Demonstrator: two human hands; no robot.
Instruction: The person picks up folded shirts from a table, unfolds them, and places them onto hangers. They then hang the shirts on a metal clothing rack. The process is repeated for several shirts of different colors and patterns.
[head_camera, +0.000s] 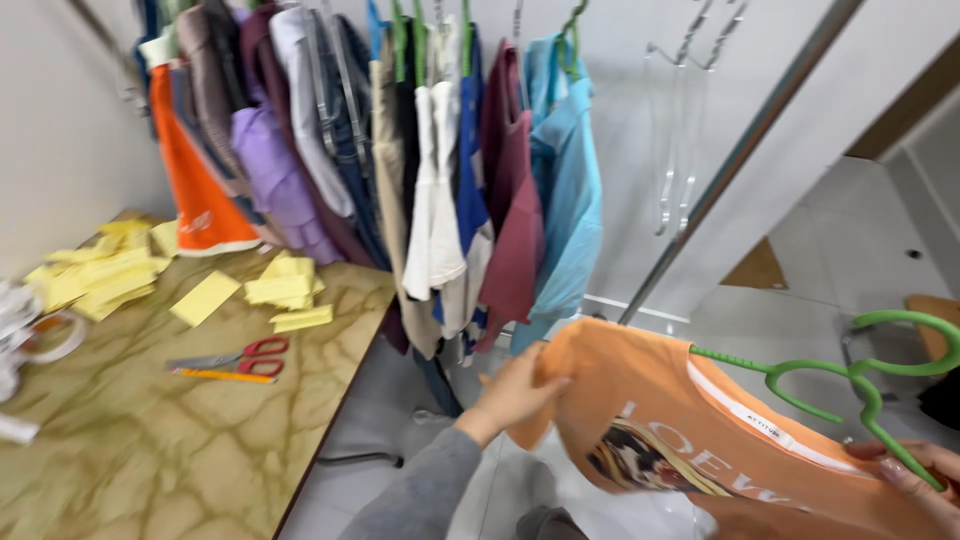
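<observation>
Right now you're holding the orange T-shirt (660, 420) on its green hanger (850, 370), below the clothes rail (740, 150): left hand (515, 395) fingers pinching the shoulder, right hand (925, 480) fingers pressed on the hanger's arm. It looks mid-hanging; next the hook needs lifting onto that rail beside the blue shirt (570, 190).

white walls (60, 120) | pale tiled floor (800, 300) | marbled table (150, 440)
</observation>
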